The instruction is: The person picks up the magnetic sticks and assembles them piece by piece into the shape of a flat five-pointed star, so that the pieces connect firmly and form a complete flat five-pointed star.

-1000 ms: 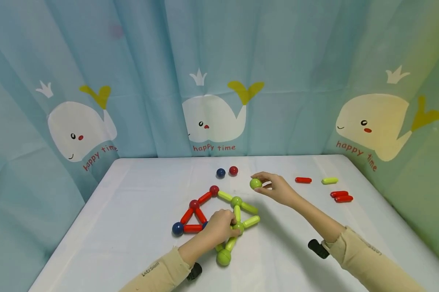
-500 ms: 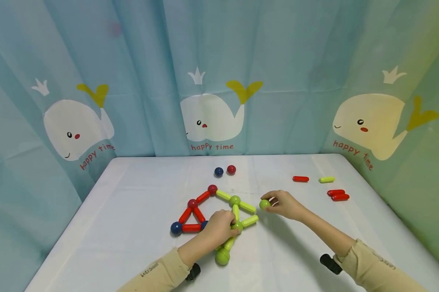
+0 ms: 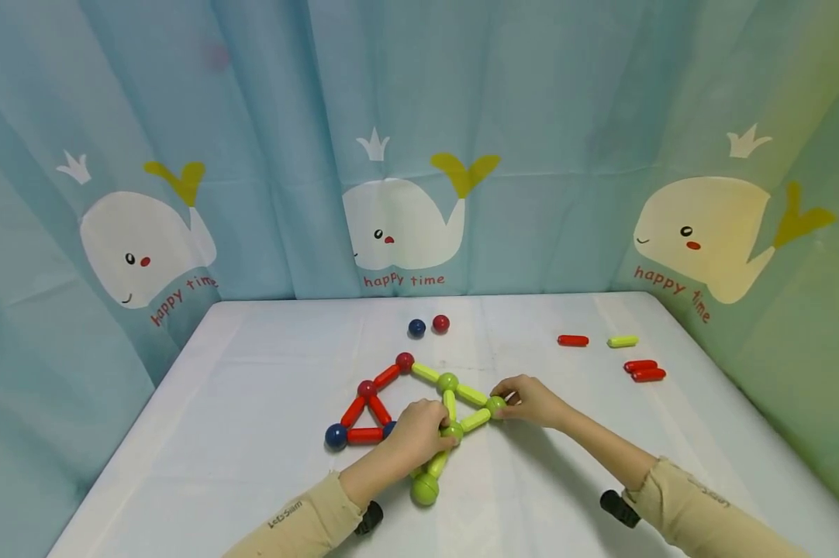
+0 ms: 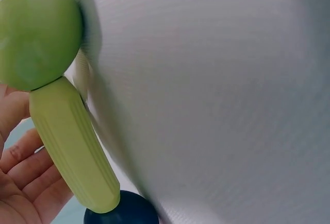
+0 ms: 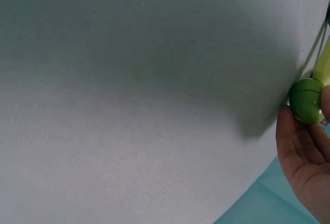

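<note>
A flat figure of red and light-green magnetic sticks joined by balls lies on the white table. My left hand [image 3: 419, 430] reaches over its middle and pinches a green ball [image 3: 452, 433] where several green sticks meet. With thumb and finger my right hand [image 3: 531, 401] grips another green ball [image 3: 495, 407], which sits at the tips of two green sticks [image 3: 472, 395]. The right wrist view shows this ball [image 5: 306, 100] close to a stick's end. In the left wrist view, a near green ball [image 4: 38, 36] and a stick [image 4: 75, 144] lead to a navy ball [image 4: 124, 208].
Behind the figure lie a loose navy ball [image 3: 416, 328] and a loose red ball [image 3: 441, 324]. At the far right are several spare sticks: a red one [image 3: 573, 341], a green one [image 3: 623, 341] and a red pair [image 3: 646, 370]. A whale-printed curtain [image 3: 287, 155] hangs behind the table.
My right hand has brought its green ball down, first rightward, then back left to the open ends of two green sticks. The left hand has kept its hold on the figure.
</note>
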{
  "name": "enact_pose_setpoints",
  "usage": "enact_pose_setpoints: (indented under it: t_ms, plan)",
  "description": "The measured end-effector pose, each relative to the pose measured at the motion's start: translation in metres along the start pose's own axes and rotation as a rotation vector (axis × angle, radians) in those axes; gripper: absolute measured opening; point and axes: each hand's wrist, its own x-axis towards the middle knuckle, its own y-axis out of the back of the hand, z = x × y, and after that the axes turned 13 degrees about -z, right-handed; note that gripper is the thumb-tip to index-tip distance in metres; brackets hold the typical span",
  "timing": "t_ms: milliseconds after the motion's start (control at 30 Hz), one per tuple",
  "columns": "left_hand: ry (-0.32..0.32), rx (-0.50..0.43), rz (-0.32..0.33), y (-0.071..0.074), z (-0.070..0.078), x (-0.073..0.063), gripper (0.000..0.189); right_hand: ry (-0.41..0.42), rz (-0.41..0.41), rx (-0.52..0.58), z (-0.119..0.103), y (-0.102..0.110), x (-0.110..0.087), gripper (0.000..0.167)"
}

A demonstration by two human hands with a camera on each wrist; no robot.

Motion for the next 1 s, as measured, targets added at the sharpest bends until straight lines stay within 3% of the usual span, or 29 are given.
enact_pose_setpoints:
  t_ms: [200, 367, 533, 633, 767, 833, 1000]
  plan:
    - [-0.028, 0.045, 0.010, -0.001, 0.000, -0.003, 0.027, -0.006, 0.000, -0.055, -0.002, 0.000, 0.005, 0.025]
    - [0.017, 0.144, -0.017, -0.005, 0.008, -0.010, 0.020, -0.014, -0.021, -0.057, -0.008, 0.003, 0.005, 0.026]
    - [0.036, 0.378, -0.039, -0.010, 0.016, -0.023, 0.049, -0.027, 0.011, -0.047, -0.006, -0.001, 0.000, 0.026]
    - [0.021, 0.444, -0.036, -0.011, 0.015, -0.031, 0.058, 0.009, 0.061, -0.064, -0.005, -0.008, -0.004, 0.025]
    - [0.019, 0.436, -0.040, -0.009, 0.008, -0.037, 0.057, -0.029, 0.099, -0.091, -0.016, -0.019, -0.011, 0.024]
    - [0.027, 0.423, -0.045, -0.007, 0.003, -0.039, 0.055, -0.090, 0.083, -0.101, -0.026, -0.023, -0.014, 0.024]
    - [0.039, 0.316, -0.079, -0.001, -0.011, -0.046, 0.054, -0.095, -0.011, -0.211, -0.034, -0.032, -0.020, 0.032]
